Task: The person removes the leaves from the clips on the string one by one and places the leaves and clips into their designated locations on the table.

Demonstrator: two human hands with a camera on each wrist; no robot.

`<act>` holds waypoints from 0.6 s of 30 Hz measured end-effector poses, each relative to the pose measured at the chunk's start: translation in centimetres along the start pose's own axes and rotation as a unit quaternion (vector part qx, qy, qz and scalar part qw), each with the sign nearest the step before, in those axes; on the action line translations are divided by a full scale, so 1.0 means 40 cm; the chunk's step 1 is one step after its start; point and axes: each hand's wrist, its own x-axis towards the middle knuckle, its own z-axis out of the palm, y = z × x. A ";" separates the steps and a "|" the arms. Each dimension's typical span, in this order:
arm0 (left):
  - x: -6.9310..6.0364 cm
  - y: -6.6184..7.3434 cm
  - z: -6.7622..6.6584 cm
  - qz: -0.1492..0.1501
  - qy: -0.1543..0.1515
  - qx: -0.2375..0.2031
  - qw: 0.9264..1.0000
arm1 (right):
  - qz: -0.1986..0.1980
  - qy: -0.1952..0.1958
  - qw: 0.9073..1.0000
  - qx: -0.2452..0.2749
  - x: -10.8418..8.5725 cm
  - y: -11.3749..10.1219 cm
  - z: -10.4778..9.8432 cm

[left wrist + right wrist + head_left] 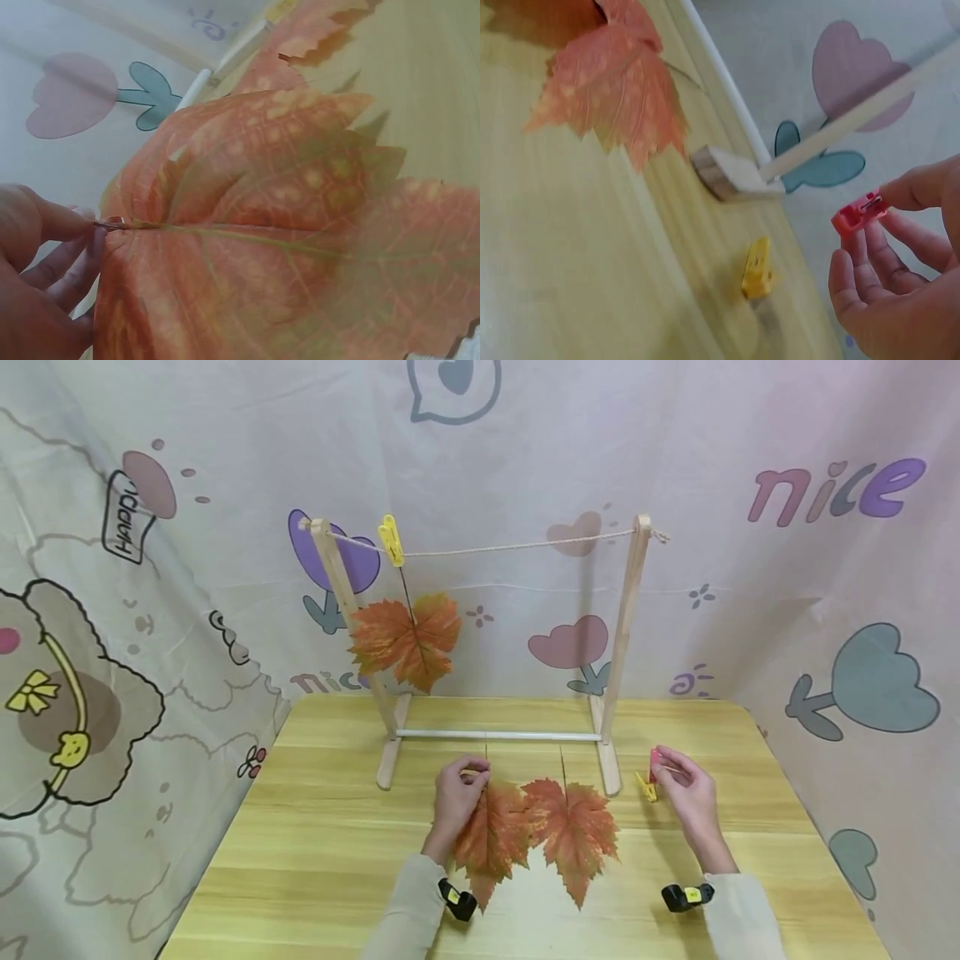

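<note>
The left hand [459,795] pinches the thin stem of an orange-red leaf [491,835]; in the left wrist view thumb and fingertips meet on that stem beside the leaf [247,232]. A red clothespin [859,212] is held between the thumb and fingers of the right hand [907,262], raised over the table's right part. Below it a yellow clothespin [647,787] lies on the table. A second red leaf [573,827] lies right of the held one, its stem pointing away.
A wooden frame [626,635] with a rope [517,546] strung between its posts stands at the back. From the rope's left part a yellow clothespin [391,540] holds an orange leaf [412,639] by its stem. A white rod [502,736] joins the feet. Patterned cloth [480,460] hangs behind.
</note>
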 end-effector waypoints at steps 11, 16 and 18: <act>-0.008 -0.023 0.030 0.019 0.018 0.041 0.999 | 0.027 0.032 0.997 -0.065 -0.008 0.071 -0.038; -0.008 -0.032 0.042 0.042 0.027 0.077 0.996 | -0.001 0.057 0.992 -0.117 -0.004 0.096 -0.049; -0.010 -0.034 0.045 0.044 0.026 0.084 0.995 | -0.009 0.063 0.989 -0.133 -0.001 0.101 -0.052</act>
